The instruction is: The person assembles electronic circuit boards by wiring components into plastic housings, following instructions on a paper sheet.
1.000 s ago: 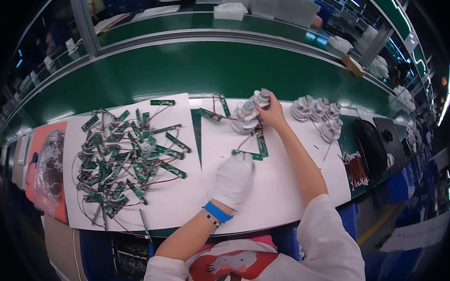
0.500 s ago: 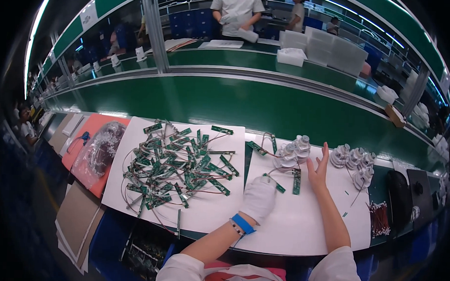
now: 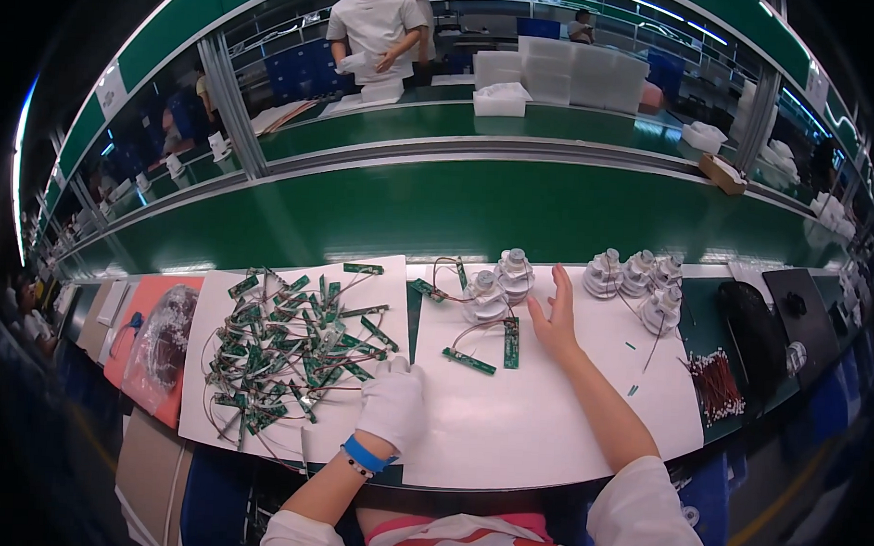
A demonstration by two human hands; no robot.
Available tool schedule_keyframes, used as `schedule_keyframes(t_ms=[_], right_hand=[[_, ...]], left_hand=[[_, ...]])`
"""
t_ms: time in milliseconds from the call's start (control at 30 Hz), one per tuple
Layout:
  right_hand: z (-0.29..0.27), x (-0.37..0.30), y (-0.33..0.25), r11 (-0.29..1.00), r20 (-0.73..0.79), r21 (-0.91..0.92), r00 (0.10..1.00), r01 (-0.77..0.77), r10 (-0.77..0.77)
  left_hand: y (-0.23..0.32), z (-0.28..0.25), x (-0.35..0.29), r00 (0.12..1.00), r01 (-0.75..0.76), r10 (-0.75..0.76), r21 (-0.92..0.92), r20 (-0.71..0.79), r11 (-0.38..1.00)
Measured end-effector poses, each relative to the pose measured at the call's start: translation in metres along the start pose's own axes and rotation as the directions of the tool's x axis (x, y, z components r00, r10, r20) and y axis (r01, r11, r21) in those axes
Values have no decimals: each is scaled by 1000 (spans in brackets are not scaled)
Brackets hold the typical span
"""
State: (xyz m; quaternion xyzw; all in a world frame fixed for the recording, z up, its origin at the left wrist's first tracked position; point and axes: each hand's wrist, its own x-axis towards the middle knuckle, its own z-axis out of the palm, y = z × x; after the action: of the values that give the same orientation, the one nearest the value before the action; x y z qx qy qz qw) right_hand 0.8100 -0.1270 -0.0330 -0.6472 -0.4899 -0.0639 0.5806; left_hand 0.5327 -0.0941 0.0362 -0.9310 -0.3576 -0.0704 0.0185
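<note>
My left hand, in a white glove, is low over the right edge of a heap of narrow green circuit boards with thin wires. Its fingertips are near the end of one board, and the fingers point away with their undersides hidden. My bare right hand is held up with fingers spread, nothing in it. Just left of it stand two white round stepped parts with grey tops. Beside these lie an upright-lying circuit board and a slanted circuit board, joined by a wire.
More white stepped parts stand to the right of my right hand. Farther right are a bundle of red wires and a black pouch. A clear plastic bag lies on an orange sheet at left. Beyond the partition stands a person.
My left hand has moved left, away from the boards beside the stepped parts and to the heap's edge. My right hand stays raised by the stepped parts. The whole view has shifted.
</note>
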Motion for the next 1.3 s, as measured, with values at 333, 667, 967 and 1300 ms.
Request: schedule_keyframes(t_ms=[333, 667, 967, 1300], right_hand=[[0, 7, 5, 998, -1, -55, 999, 42, -42], [4, 4, 14, 985, 67, -168, 997, 40, -29], [2, 15, 9, 968, -137, -180, 970, 173, -199], [-126, 1, 41, 880, -286, -459, 958, -122, -16]], left_hand=[[9, 8, -11, 997, -79, 79, 41, -7, 996], [-2, -2, -39, 991, -131, 136, -192, 13, 973], [9, -7, -43, 978, -203, 208, -96, 35, 974], [64, -16, -19, 895, -446, 425, -270, -134, 853]])
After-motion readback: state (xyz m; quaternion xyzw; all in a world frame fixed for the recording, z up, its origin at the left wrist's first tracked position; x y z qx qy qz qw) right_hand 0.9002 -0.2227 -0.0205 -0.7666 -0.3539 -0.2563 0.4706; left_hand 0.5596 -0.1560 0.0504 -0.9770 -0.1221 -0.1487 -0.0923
